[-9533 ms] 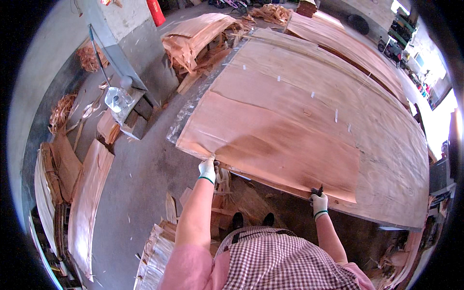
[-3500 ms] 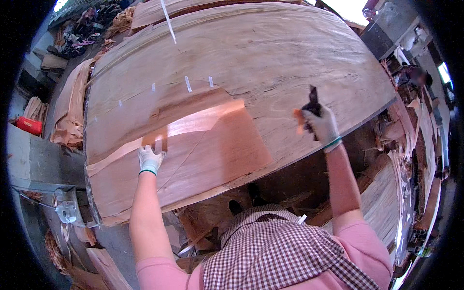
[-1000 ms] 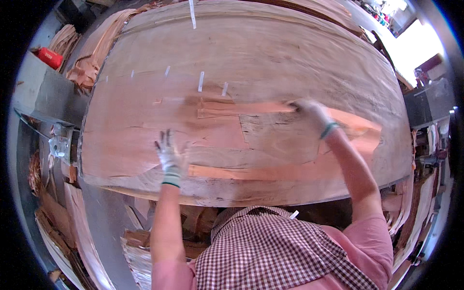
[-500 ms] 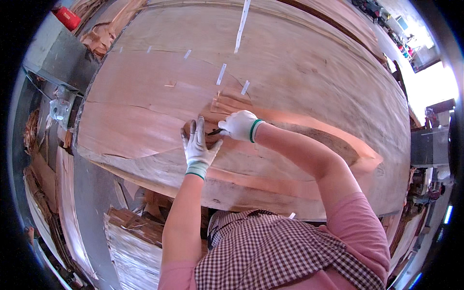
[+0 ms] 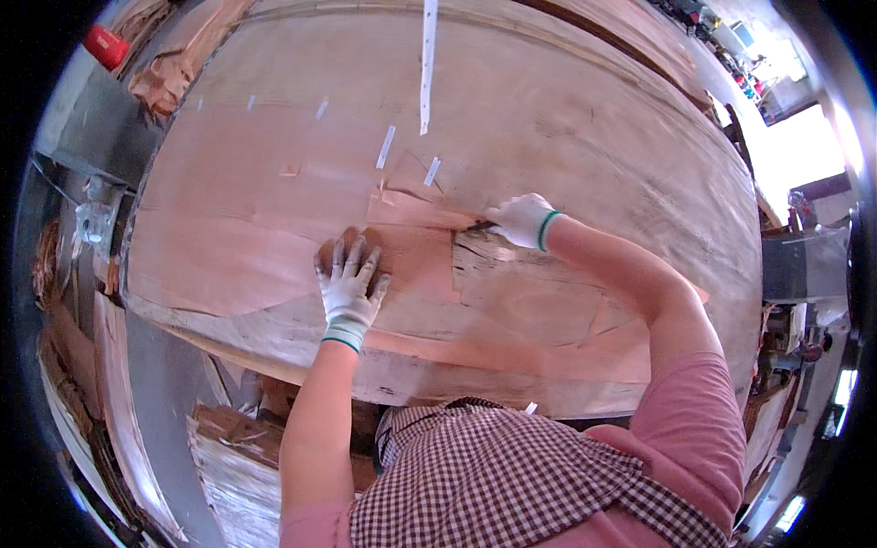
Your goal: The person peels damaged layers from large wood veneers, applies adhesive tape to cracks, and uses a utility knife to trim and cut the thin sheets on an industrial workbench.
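Observation:
My left hand [image 5: 347,290], in a white glove with grey-stained fingertips, lies flat with fingers spread on a pinkish-brown wood veneer piece [image 5: 416,260]. To its right, my gloved right hand [image 5: 521,220] is closed on a small dark knife [image 5: 479,226], partly hidden by the fingers. The knife lies low at the right end of a veneer strip [image 5: 425,210]. The piece under my left hand has a straight right edge, beside a dark, cracked patch of the sheet below. Another long veneer strip [image 5: 512,354] runs along the near side.
A large veneer-covered stack [image 5: 585,137] spreads under both hands. Short white tape pieces [image 5: 386,147] and a long perforated white tape [image 5: 427,68] lie on or over it. Veneer scraps [image 5: 242,429] sit below the near left edge. A red object [image 5: 106,47] is at far left.
My right hand has moved right with the knife, away from my left hand. My left hand stays flat on the veneer. The veneer loop at right no longer shows as before; the view shifted slightly.

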A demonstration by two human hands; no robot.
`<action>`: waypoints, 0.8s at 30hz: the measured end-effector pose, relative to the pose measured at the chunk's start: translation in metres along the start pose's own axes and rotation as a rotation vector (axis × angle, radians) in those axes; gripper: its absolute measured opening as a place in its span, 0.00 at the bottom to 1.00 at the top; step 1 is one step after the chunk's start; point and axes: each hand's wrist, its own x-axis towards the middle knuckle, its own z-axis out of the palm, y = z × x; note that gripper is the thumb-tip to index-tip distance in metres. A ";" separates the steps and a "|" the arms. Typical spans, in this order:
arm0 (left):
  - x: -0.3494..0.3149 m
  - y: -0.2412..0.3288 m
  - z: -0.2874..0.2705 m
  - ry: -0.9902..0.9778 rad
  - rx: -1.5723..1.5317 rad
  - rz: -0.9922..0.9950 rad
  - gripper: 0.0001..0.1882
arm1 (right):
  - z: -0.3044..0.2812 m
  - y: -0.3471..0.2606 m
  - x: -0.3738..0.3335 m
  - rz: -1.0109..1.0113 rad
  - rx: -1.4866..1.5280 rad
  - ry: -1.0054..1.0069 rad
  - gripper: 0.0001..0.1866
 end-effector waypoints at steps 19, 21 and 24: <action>-0.004 -0.005 0.005 0.017 0.024 0.008 0.22 | 0.022 0.067 -0.047 0.873 0.350 0.887 0.16; 0.002 0.000 0.005 0.025 -0.009 0.009 0.20 | 0.032 0.056 -0.060 0.544 0.918 1.001 0.19; 0.017 0.006 -0.023 -0.258 -0.005 -0.149 0.19 | 0.025 -0.050 -0.057 0.255 0.611 0.433 0.24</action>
